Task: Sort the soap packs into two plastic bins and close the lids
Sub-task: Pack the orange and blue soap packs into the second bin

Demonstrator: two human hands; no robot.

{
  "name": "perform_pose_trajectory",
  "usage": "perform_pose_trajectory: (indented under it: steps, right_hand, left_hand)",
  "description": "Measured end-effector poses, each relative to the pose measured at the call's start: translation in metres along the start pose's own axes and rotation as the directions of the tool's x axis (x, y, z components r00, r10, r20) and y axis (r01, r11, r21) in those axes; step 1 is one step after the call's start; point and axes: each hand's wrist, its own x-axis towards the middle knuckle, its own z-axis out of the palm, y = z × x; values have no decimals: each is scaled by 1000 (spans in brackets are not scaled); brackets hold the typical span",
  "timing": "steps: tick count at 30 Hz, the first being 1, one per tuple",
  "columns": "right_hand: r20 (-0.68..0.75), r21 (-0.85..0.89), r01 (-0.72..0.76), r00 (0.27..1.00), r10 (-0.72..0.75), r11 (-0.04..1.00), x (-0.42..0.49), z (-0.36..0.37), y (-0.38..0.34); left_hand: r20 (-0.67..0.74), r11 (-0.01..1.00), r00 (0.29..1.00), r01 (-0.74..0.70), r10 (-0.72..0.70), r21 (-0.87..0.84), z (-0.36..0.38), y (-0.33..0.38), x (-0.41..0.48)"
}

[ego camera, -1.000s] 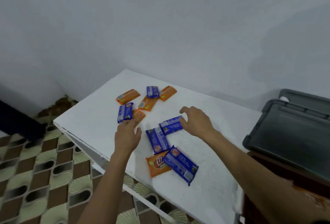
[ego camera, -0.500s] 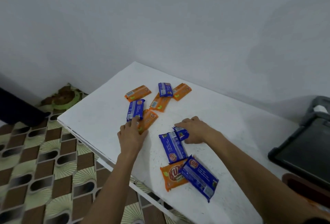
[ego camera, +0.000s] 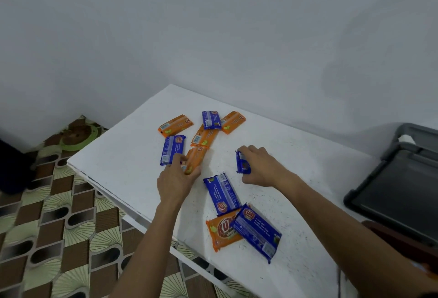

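The right hand (ego camera: 260, 167), which half a second ago pressed a blue soap pack (ego camera: 241, 163) flat, now pinches it up on edge on the white table (ego camera: 118, 162). The left hand (ego camera: 176, 179) grips an orange soap pack (ego camera: 195, 156). The grey bin (ego camera: 398, 186) at right hides its contents.

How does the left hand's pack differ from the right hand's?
Colour: orange plastic soap pack in the left hand, blue plastic soap pack in the right hand. Pose: the orange one lies on the white table, the blue one is tipped up on edge. Both are gripped.
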Motion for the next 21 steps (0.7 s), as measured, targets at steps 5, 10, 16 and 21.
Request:
perform_pose_trajectory:
  steps: [5,10,16,21]
  right_hand:
    - [-88,409,-85,987,132,909,-25,-16,11]
    - [-169,733,-109,927,335,671,-59,-25,22]
    - [-212,857,-52,871,443,513,-103,-36,38]
    - [-203,922,0,853,481,388,-144,-47,54]
  left_hand:
    - [171,927,978,-50,122,-372,-10,23,-14]
    - [303,773,919,-3,251,-634,-9,53,-36]
    - [280,728,915,-22,291,-686,0,80,-58]
    - [271,666,913,-1,305,-746,7,110,-82]
